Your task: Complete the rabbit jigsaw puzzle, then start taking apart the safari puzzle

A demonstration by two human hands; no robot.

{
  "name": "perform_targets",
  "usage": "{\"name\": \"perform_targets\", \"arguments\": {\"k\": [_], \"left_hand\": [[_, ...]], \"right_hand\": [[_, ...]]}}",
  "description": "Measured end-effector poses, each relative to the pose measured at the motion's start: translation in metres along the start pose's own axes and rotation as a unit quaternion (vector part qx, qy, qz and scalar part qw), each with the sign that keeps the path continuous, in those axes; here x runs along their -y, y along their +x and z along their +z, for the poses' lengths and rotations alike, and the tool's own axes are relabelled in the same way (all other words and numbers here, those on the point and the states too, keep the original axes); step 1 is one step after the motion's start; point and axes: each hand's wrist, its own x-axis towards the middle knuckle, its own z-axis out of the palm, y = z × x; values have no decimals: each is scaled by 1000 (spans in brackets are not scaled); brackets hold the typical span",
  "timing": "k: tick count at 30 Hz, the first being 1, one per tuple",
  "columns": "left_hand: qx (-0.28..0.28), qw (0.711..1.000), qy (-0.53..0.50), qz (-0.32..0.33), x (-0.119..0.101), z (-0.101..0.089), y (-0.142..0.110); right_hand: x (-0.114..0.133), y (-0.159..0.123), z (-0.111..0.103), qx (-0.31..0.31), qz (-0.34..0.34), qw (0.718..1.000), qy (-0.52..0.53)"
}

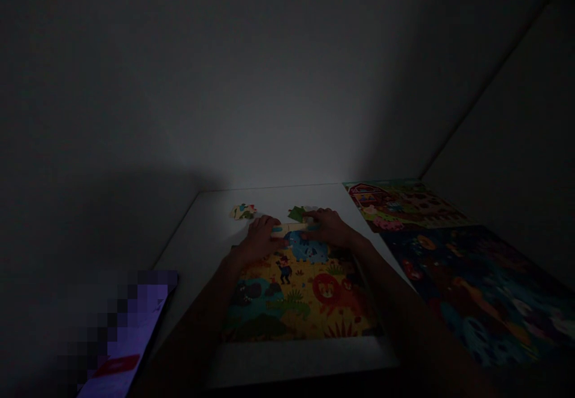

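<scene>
A colourful animal jigsaw puzzle (299, 293) lies on a white table (211, 236) in dim light. Both my hands rest at its far edge. My left hand (259, 239) and my right hand (327, 227) lie flat with fingers pressed on a strip of pale puzzle pieces (291, 228) between them. A green piece (296, 212) lies just beyond my right hand. A small loose clump of pieces (243, 211) sits farther left on the table.
Two finished puzzles lie to the right: a red barn farm scene (399, 205) at the back and a dark blue one (476, 290) nearer. A purple-lit screen (130, 332) sits at the lower left. White walls enclose the table.
</scene>
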Motion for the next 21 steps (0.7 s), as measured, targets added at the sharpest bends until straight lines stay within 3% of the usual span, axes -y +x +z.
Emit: {"name": "perform_targets", "arguments": {"k": [4, 9, 14, 21], "left_hand": [[-7, 999, -41, -8, -5, -2, 0], [-10, 989, -144, -23, -14, -7, -4], [-16, 970, -236, -59, -22, -9, -5], [-74, 951, -287, -90, -24, -7, -2]], "right_hand": [[3, -1, -4, 5, 20, 999, 28], [10, -4, -4, -34, 21, 982, 182], [15, -4, -3, -48, 16, 977, 207], [11, -5, -4, -18, 52, 936, 347]]}}
